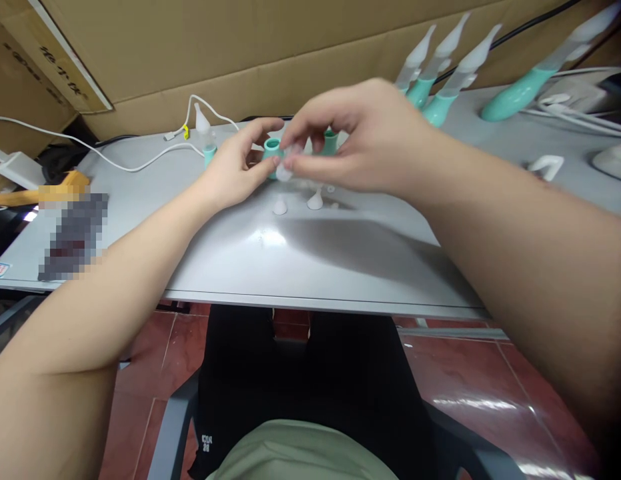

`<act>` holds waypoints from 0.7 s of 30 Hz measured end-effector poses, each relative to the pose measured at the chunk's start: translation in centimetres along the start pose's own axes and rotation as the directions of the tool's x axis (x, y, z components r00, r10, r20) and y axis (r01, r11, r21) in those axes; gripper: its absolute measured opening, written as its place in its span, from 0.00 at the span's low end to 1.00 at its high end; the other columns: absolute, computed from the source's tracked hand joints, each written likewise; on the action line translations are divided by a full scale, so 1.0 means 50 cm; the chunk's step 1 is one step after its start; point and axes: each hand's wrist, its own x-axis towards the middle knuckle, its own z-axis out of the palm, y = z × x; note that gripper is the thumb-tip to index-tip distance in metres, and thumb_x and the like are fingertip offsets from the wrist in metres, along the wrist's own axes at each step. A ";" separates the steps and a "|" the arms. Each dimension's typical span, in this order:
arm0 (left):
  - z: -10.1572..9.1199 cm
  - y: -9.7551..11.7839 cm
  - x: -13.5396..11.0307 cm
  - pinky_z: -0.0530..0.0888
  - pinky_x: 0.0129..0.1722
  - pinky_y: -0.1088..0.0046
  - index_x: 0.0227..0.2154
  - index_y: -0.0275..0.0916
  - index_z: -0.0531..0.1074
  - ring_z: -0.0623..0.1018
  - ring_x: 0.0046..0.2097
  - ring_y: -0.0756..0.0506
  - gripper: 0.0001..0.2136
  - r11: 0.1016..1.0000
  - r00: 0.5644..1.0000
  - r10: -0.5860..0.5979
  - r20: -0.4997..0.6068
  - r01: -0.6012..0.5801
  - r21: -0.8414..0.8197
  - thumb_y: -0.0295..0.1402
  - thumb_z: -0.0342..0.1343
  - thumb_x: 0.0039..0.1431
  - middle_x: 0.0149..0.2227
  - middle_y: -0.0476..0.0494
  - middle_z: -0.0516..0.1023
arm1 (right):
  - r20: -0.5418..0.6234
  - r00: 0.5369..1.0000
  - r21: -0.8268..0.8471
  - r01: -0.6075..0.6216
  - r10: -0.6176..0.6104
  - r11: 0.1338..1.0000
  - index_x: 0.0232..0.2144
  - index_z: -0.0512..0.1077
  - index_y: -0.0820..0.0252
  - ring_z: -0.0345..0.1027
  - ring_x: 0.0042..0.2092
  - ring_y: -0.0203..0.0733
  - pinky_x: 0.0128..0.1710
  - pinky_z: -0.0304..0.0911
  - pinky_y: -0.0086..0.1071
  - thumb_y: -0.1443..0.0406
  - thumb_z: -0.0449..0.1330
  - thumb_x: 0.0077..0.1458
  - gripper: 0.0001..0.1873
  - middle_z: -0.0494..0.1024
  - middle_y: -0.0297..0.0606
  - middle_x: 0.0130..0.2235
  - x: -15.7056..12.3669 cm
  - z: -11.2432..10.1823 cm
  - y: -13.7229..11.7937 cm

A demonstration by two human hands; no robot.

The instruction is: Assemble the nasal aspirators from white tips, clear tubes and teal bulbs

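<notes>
With its fingers curled round a teal aspirator body [273, 145], my left hand [234, 165] rests over the back half of the table. My right hand [363, 137] is closed in a pinch on a small translucent plastic part [286, 170], right beside that body; blur hides its exact shape. Another teal body [330, 142] stands behind my right fingers, partly covered. On the tabletop just in front of my hands lie a white cone-shaped tip [315, 200], a second pale tip [279, 207] and a few tiny clear pieces.
Several assembled teal aspirators [440, 103] with white nozzles stand at the back right, near coiled white cables [585, 113]. Another one [205, 133] is left of my hands. A yellow tool [73, 187] and a white charger [20, 170] lie far left. Cardboard [240, 53] walls the back.
</notes>
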 end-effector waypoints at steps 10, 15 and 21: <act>-0.013 0.042 -0.017 0.90 0.67 0.55 0.46 0.46 0.84 0.91 0.59 0.34 0.10 1.000 0.998 -0.001 0.068 0.000 0.022 0.44 0.75 0.80 0.50 0.43 0.92 | -0.302 0.952 0.260 0.042 0.040 0.965 0.33 0.75 0.48 0.75 0.39 0.50 0.44 0.70 0.48 0.62 0.83 0.60 0.19 0.86 0.42 0.41 0.024 0.023 0.033; -0.012 0.042 -0.023 0.93 0.57 0.57 0.50 0.45 0.82 0.94 0.52 0.36 0.13 0.995 0.988 -0.078 0.133 0.086 -0.055 0.48 0.72 0.86 0.45 0.45 0.87 | -0.237 0.970 0.228 -0.005 0.061 0.974 0.34 0.77 0.49 0.72 0.39 0.49 0.41 0.66 0.46 0.63 0.82 0.59 0.16 0.83 0.40 0.38 0.020 0.022 0.034; -0.013 0.024 -0.029 0.91 0.45 0.59 0.52 0.46 0.80 0.90 0.38 0.40 0.15 0.994 0.985 -0.087 0.148 0.096 -0.059 0.52 0.70 0.90 0.40 0.47 0.82 | -0.203 0.976 0.165 -0.050 0.083 0.985 0.35 0.81 0.48 0.76 0.38 0.52 0.40 0.68 0.47 0.63 0.84 0.58 0.15 0.82 0.40 0.35 0.026 0.017 0.061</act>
